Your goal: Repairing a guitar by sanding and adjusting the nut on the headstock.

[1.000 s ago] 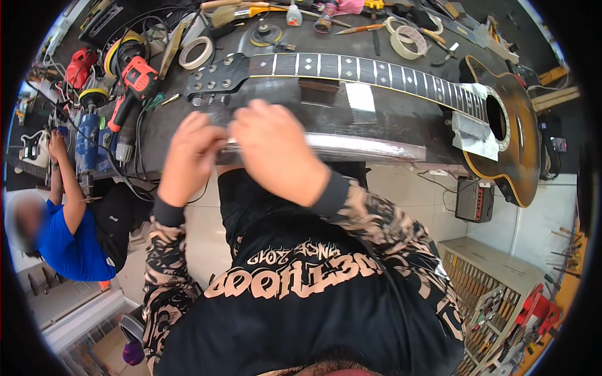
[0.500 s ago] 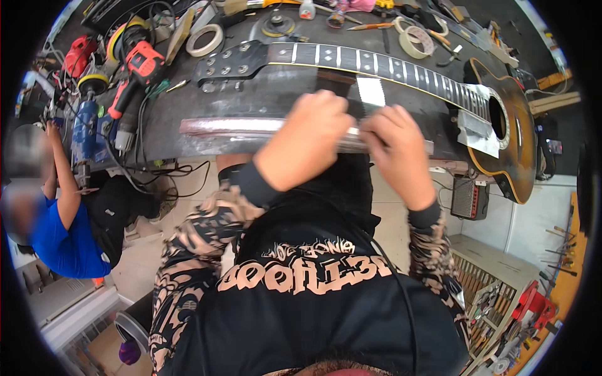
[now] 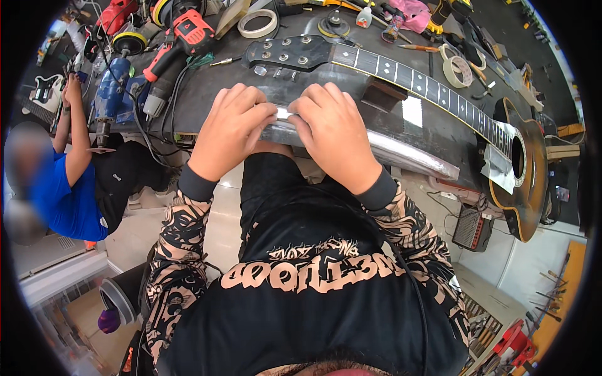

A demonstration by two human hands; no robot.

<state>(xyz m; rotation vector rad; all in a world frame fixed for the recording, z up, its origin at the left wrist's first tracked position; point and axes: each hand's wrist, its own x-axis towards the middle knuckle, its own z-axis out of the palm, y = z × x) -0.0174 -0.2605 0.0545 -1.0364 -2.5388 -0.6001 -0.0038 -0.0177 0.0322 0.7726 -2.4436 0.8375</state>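
Note:
A long, silvery flat bar (image 3: 407,150) lies along the near edge of the dark bench. At its left end, my left hand (image 3: 232,128) is closed, fingertips and thumb pressed against the bar. Just to the right, my right hand (image 3: 332,131) grips it the same way, fingers curled over the top and thumb on the near side. A short, shiny stretch of the bar shows between my fingertips; the rest of that end is hidden. Behind my hands lies an acoustic guitar (image 3: 534,178), its headstock (image 3: 285,55) at the left and its fretboard (image 3: 423,84) facing up.
A dark brown block (image 3: 382,95) sits under the guitar neck. White sheets (image 3: 498,166) cover the top by the soundhole. Red and blue power tools (image 3: 191,31) with cables crowd the left; tape rolls (image 3: 257,24) lie behind. A person in blue (image 3: 69,194) works at far left.
Both hands have moved left along the bar to its left end, and my right hand has come close beside my left. The view has shifted, so the bench and guitar appear farther right.

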